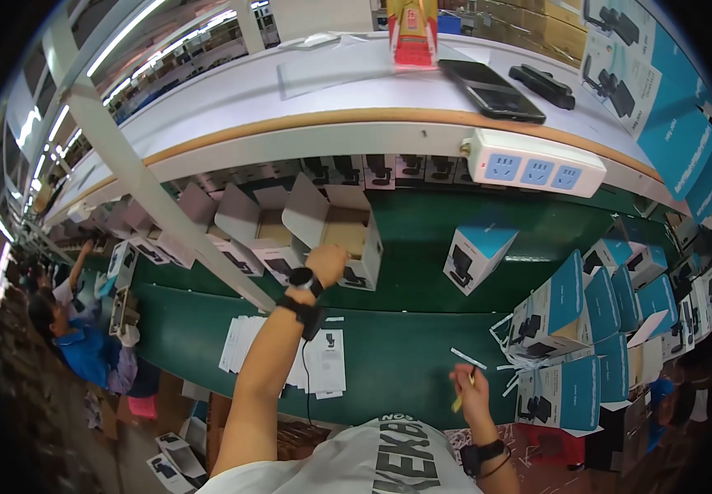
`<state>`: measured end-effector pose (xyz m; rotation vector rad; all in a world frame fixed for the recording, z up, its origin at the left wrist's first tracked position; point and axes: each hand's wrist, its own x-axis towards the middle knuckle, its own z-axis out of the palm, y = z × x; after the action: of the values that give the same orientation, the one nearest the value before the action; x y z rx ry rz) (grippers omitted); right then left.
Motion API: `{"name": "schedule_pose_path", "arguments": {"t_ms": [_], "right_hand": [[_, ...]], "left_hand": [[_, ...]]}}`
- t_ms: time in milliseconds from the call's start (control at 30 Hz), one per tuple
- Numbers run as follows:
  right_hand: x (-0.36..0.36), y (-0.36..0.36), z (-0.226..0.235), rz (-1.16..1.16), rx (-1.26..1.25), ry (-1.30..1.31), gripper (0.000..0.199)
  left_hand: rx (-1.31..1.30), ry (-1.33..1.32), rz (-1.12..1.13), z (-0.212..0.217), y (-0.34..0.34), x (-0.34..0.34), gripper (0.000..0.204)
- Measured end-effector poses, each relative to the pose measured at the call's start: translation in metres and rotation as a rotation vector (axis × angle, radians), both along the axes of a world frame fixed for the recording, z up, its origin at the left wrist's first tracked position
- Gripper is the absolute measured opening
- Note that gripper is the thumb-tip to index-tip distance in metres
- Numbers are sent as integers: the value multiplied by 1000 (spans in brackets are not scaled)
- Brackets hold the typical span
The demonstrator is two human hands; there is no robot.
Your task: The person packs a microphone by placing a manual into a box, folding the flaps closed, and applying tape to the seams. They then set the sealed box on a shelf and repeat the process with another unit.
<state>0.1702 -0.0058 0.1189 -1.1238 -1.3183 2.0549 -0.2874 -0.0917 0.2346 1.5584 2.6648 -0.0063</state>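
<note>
My left hand [328,263], fingers curled, is on the near left edge of an open cardboard box [362,267]. The box stands with its flaps raised and brown card inside. My fingertips are partly hidden there. Lower right, my right hand [473,395] is closed around a slim yellow tool [457,404], whose kind is too small to make out. Just beyond this hand lies a narrow white strip [468,358] on the green table [405,354]. Stacks of printed white sheets [327,366] lie under and beside my left forearm.
More open boxes [269,222] line up leftward behind a white post [138,165]. A closed blue-topped box [478,257] stands alone. Open blue-flapped boxes [570,387] crowd the right. Above are a shelf with a phone [494,89] and a power strip [535,163]. A co-worker [84,346] works far left.
</note>
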Motion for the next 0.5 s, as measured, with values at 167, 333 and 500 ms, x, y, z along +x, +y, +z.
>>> {"name": "schedule_pose_path", "arguments": {"t_ms": [167,333,500], "right_hand": [[-66,15,41,47,490,-25,32],[-64,0,14,-17,487,34,41],[-75,-23,-4,-137,294,-110,44]], "left_hand": [[444,-3,-517,5,-81,118,40],[770,-103,-219,-35,-149,180,40],[673,-60,747,-182,-191,147,55]]}}
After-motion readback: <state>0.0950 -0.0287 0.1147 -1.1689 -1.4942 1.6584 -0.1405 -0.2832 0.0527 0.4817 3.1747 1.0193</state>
